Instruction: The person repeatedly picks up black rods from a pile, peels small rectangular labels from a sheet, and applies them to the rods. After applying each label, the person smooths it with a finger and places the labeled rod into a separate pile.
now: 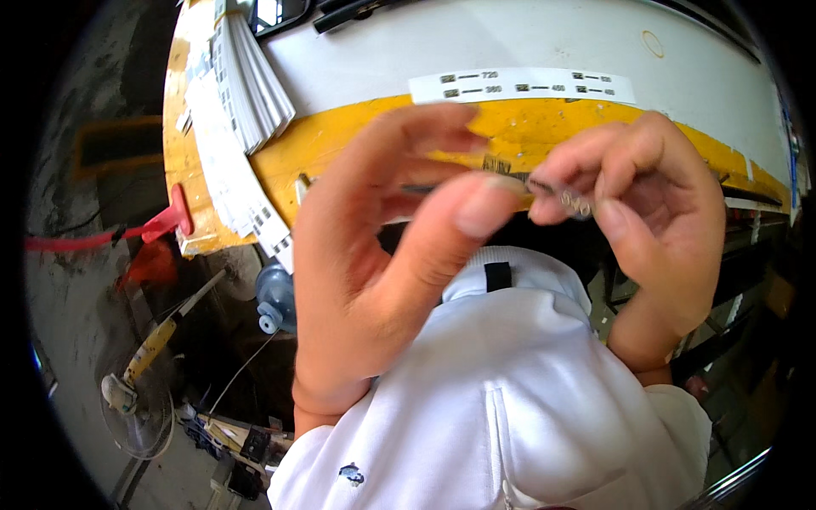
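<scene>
Both my hands are raised close to the camera, above my white shirt point(501, 399). My right hand point(654, 212) pinches a small shiny metal spring-like part point(575, 202) between thumb and fingers. A thin dark strip or wire point(442, 187) runs from that part across to my left hand point(382, 255), whose thumb tip and fingers close around it. The picture is blurred, so the exact grip of the left hand is unclear.
Behind the hands is a workbench with a yellow edge point(340, 136) and a white top point(510, 42) bearing a white label strip point(520, 85). Stacks of white label sheets point(246, 85) lie at its left end. A red clamp point(170, 219), blue jug point(276, 297) and fan point(136, 399) are lower left.
</scene>
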Motion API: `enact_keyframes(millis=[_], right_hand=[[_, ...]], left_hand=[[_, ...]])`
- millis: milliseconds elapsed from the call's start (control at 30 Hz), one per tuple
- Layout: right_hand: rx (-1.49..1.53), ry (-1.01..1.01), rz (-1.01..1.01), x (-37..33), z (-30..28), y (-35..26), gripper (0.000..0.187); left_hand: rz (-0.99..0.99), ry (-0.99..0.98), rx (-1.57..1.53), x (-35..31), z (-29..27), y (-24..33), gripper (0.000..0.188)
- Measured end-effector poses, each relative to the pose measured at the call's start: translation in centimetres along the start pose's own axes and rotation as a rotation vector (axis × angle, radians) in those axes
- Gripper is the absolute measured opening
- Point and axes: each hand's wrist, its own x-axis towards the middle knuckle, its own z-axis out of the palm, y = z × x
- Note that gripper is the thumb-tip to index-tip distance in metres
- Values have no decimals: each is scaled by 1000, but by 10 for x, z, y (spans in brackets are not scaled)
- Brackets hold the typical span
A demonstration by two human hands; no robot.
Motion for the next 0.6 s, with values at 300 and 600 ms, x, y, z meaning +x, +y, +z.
enact_keyframes(millis=[300, 600], right_hand=[[107, -1, 54, -17, 36, 24, 10], [65, 97, 55, -24, 71, 53, 18]], left_hand=[[-155, 143, -247, -50, -15, -23, 21], [7, 240, 11, -82, -32, -57, 11]])
